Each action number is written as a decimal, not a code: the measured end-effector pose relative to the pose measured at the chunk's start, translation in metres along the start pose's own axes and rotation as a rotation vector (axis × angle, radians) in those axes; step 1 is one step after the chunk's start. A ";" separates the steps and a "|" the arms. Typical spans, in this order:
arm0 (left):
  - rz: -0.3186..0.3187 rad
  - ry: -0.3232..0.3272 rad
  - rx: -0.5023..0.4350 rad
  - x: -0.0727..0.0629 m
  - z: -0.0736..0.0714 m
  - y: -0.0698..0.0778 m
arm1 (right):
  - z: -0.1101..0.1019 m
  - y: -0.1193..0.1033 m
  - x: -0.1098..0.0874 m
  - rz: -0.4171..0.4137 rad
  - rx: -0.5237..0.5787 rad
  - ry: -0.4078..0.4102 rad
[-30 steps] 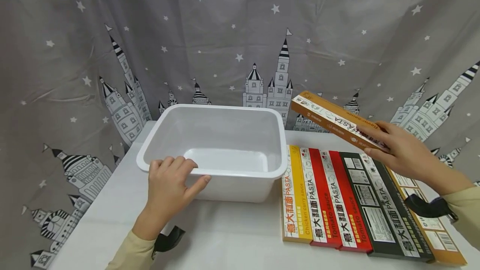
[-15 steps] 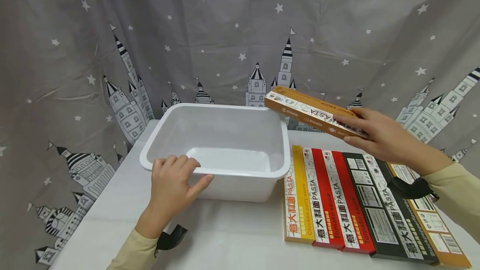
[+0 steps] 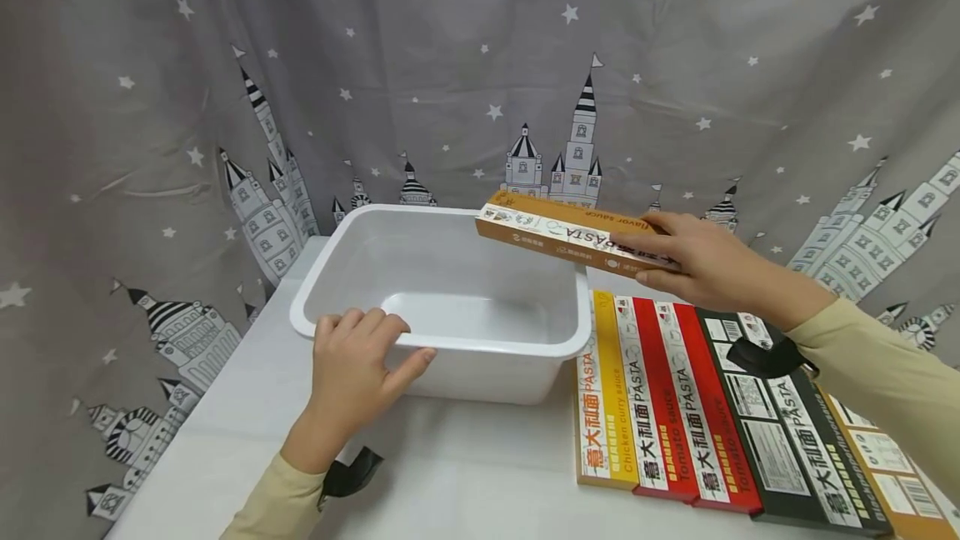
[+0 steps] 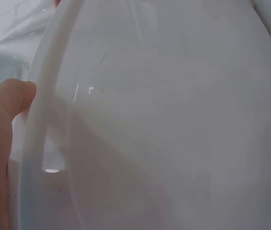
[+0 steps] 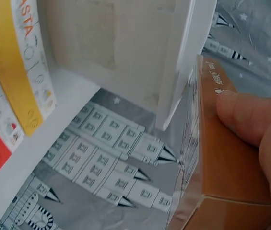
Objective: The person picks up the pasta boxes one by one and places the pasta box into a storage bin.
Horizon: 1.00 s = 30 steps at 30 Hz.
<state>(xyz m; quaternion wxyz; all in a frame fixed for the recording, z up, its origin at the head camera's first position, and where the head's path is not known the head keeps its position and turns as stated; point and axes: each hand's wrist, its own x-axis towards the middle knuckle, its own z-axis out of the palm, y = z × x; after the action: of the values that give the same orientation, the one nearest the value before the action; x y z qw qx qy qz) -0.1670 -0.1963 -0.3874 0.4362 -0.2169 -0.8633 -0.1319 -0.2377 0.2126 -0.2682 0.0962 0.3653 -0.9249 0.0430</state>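
Note:
My left hand [image 3: 360, 382] grips the near rim of a white plastic tub [image 3: 480, 347], fingers over the edge and thumb along the outside. In the left wrist view its thumb [image 4: 17, 96] lies against the tub's rim. My right hand [image 3: 712, 265] holds an orange-brown pasta box [image 3: 562, 232] by its right end. The box slants slightly, its left end over the tub's back right part. Close up in the right wrist view, the thumb [image 5: 245, 115] presses on the box's brown side, beside the tub wall [image 5: 111, 43]. Inside the tub only the bare floor shows.
Right of the tub several pasta boxes lie side by side: a yellow one [image 3: 618, 407], two red ones [image 3: 660, 390], a black one [image 3: 772, 440] and an orange-brown one [image 3: 885, 457]. A grey castle-print curtain [image 3: 450, 40] hangs behind the white table [image 3: 465, 473].
My right hand has carried the orange-brown pasta box leftward, from right of the tub to over its back right rim. The left hand keeps its hold on the near rim.

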 end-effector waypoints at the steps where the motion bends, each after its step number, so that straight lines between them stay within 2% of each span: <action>1: -0.001 -0.002 -0.002 0.000 0.000 0.000 | 0.000 -0.002 0.002 0.001 0.003 -0.008; 7: -0.005 0.000 -0.002 0.001 0.000 0.001 | 0.003 -0.012 0.019 -0.033 0.035 -0.034; 12: 0.001 0.004 0.004 0.002 -0.002 0.002 | 0.006 -0.021 0.035 -0.094 0.068 -0.034; 18: -0.005 0.007 0.005 0.001 -0.002 0.000 | 0.016 -0.033 0.059 -0.197 0.026 -0.041; 21: -0.009 0.006 -0.001 0.000 -0.002 -0.001 | 0.020 -0.041 0.071 -0.222 -0.001 -0.064; 30: -0.001 0.003 -0.009 0.001 -0.002 0.001 | 0.025 -0.062 0.099 -0.200 -0.006 -0.169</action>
<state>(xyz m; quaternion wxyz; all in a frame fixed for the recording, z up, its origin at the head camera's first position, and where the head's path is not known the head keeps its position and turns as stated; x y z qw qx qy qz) -0.1659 -0.1964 -0.3853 0.4364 -0.2184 -0.8621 -0.1364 -0.2694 0.0975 -0.2709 0.0227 0.4577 -0.8888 -0.0006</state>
